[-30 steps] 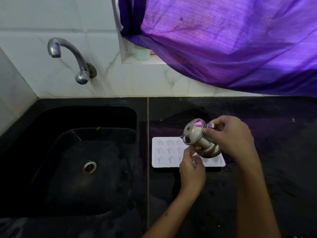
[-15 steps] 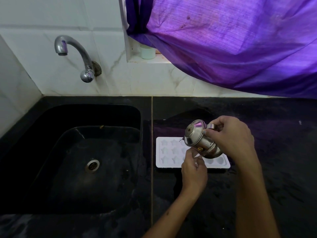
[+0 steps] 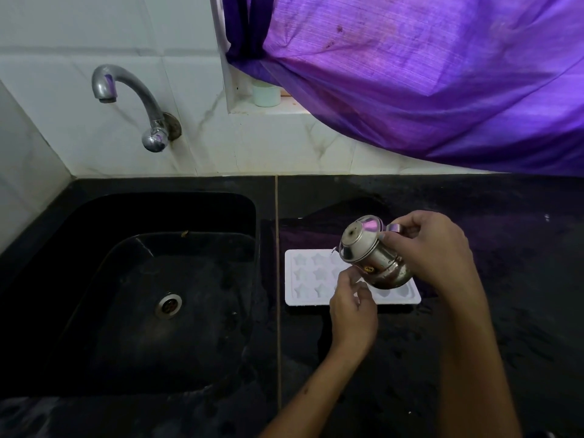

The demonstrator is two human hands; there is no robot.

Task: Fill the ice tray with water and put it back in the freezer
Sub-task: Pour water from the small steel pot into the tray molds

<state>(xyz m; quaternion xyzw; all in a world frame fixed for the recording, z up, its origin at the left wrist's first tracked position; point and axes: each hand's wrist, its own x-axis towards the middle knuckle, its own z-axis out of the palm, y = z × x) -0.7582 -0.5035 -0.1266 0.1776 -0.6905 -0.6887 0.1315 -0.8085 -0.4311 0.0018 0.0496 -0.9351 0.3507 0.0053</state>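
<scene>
A white ice tray point(image 3: 311, 279) with star-shaped cells lies flat on the black countertop point(image 3: 505, 279), just right of the sink. My right hand point(image 3: 433, 248) grips a small steel lidded pot point(image 3: 369, 252) by its handle and holds it tilted leftward over the tray's middle. My left hand point(image 3: 352, 311) hovers at the tray's near edge, below the pot, its fingers loosely curled with nothing in them. The pot and both hands hide the tray's right half.
A black sink point(image 3: 142, 295) with a steel drain point(image 3: 168, 305) fills the left side. A curved metal tap point(image 3: 132, 99) juts from the white tiled wall above it. A purple curtain point(image 3: 426, 74) hangs over the back right; a pale cup point(image 3: 267, 94) stands on the ledge.
The view has shifted slightly, so everything sits a little further right in frame. The pot stays tilted over the tray and both hands keep nearly the same pose.
</scene>
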